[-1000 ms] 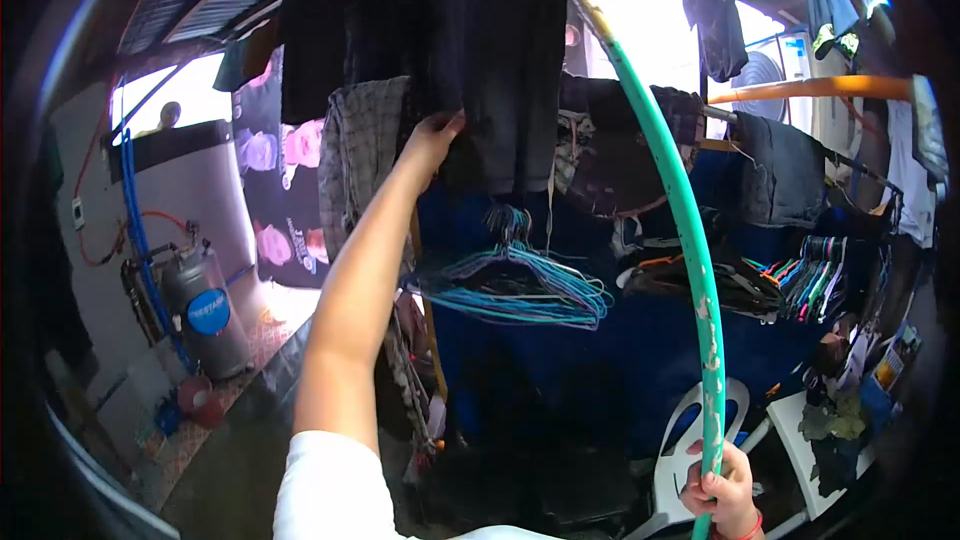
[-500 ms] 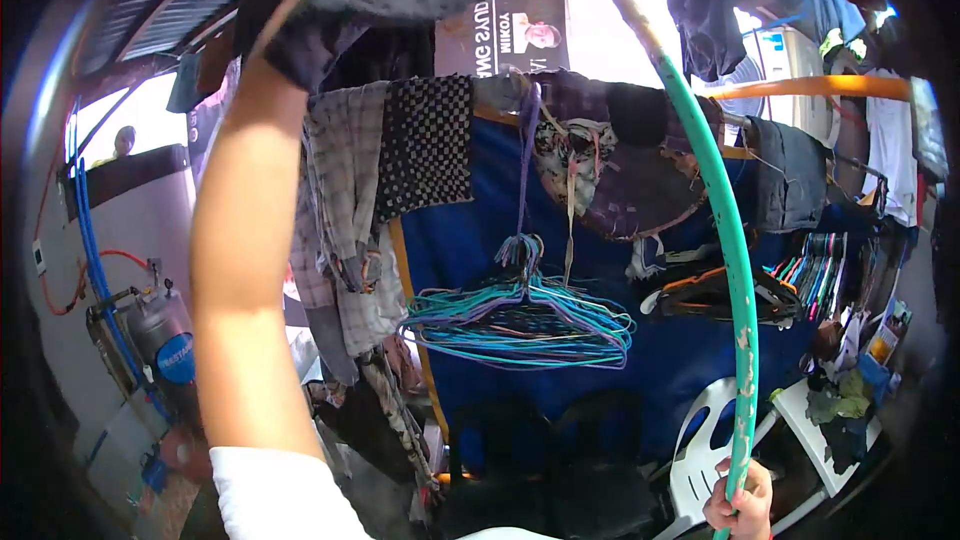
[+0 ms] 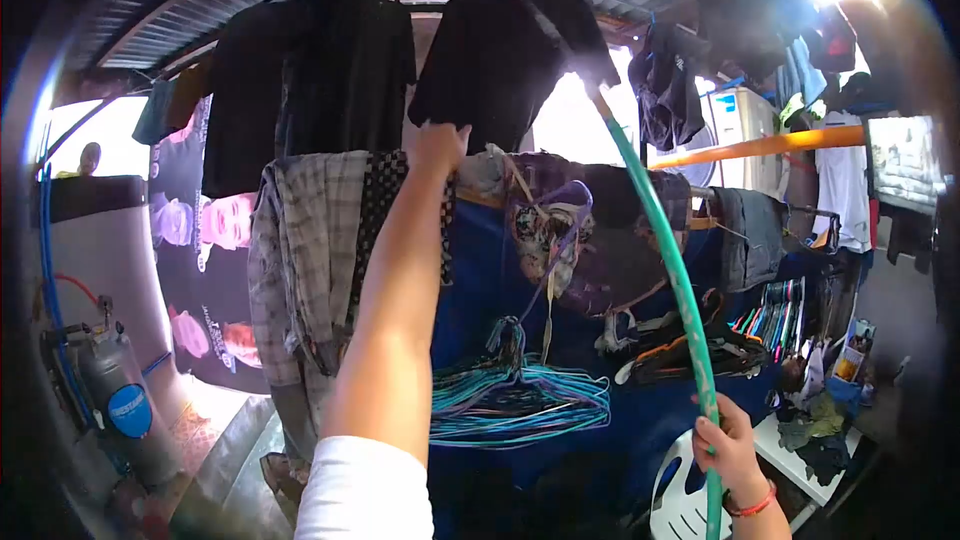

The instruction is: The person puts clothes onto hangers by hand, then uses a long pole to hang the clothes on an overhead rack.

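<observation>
A black shirt (image 3: 500,60) hangs high in front of me, close under the roof. My left hand (image 3: 437,147) reaches up to its lower edge, fingers closed at the hem. In my right hand (image 3: 728,447), at the lower right, is a long green pole (image 3: 665,240), gripped near its lower part. The pole slants up and left, its darker upper end crossing the shirt's right side. Below my left hand, a bunch of blue and purple hangers (image 3: 520,400) hangs from a purple cord.
A plaid shirt (image 3: 315,240) and other clothes hang over a rail at mid height. An orange pole (image 3: 760,147) crosses at the right. A white plastic chair (image 3: 690,500) stands low right, near more hangers (image 3: 775,320). A grey tank (image 3: 115,390) is at the left.
My left hand has come down and right from the top edge to the shirt's hem. The view has tilted upward, showing the hanging shirt. My right hand still grips the pole.
</observation>
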`<state>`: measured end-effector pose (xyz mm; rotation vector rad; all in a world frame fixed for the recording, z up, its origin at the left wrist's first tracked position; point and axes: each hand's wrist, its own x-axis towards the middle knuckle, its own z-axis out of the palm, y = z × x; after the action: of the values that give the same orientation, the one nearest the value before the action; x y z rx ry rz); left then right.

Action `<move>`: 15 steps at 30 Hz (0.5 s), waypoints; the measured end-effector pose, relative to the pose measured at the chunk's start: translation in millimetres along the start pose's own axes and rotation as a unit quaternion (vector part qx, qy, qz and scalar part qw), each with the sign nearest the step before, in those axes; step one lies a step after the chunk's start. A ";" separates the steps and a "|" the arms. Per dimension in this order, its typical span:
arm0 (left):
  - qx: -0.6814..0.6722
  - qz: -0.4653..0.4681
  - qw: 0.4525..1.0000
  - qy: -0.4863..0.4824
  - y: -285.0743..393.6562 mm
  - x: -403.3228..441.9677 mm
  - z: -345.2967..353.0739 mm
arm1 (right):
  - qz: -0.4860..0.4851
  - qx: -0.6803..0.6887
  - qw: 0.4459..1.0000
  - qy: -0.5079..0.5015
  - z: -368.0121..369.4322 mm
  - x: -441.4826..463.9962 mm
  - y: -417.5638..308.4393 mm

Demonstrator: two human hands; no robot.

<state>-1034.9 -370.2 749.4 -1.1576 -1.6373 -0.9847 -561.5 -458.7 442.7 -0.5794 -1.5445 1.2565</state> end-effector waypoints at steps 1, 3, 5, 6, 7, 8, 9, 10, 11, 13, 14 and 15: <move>0.027 0.048 0.994 0.091 -19.9 -9.6 19.2 | -0.011 -0.007 1.000 -0.011 2.1 10.1 7.7; 0.062 0.094 0.994 0.013 -30.6 -23.4 12.0 | -0.035 -0.020 0.999 -0.036 4.4 26.4 18.4; 0.021 0.139 0.990 -0.010 -40.0 -20.2 12.8 | -0.046 -0.049 0.997 -0.046 19.4 37.5 18.1; -0.038 0.158 0.987 0.004 -47.1 -16.5 21.1 | -0.056 -0.070 0.995 -0.049 25.4 45.1 20.2; -0.095 0.175 0.980 0.017 -51.5 -17.1 22.0 | -0.065 -0.089 0.992 -0.053 30.8 51.9 21.8; -0.111 0.178 0.978 0.024 -54.9 -18.3 23.1 | -0.065 -0.079 0.992 -0.068 35.5 58.6 21.4; -0.126 0.180 0.975 0.031 -53.1 -22.4 20.1 | -0.072 -0.083 0.992 -0.070 38.7 67.0 23.1; -0.142 0.182 0.972 0.037 -53.2 -27.9 16.3 | -0.078 -0.086 0.991 -0.073 41.4 75.4 26.1; -0.141 0.180 0.973 0.015 -56.1 -31.3 13.2 | -0.084 -0.089 0.990 -0.075 43.8 82.4 27.5; -0.141 0.179 0.973 -0.030 -59.0 -39.6 7.9 | -0.110 -0.093 0.987 -0.074 54.7 95.1 17.3; -0.166 0.194 0.966 -0.034 -59.5 -47.6 6.6 | -0.122 -0.095 0.985 -0.074 61.1 102.0 9.5; -0.192 0.208 0.958 -0.039 -59.1 -60.2 5.0 | -0.133 -0.097 0.984 -0.069 68.2 108.9 1.8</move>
<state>-1081.8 -396.6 684.2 -1.7374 -1.2103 -1.0093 -663.3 -395.7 489.1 -0.3980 -1.8078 0.9676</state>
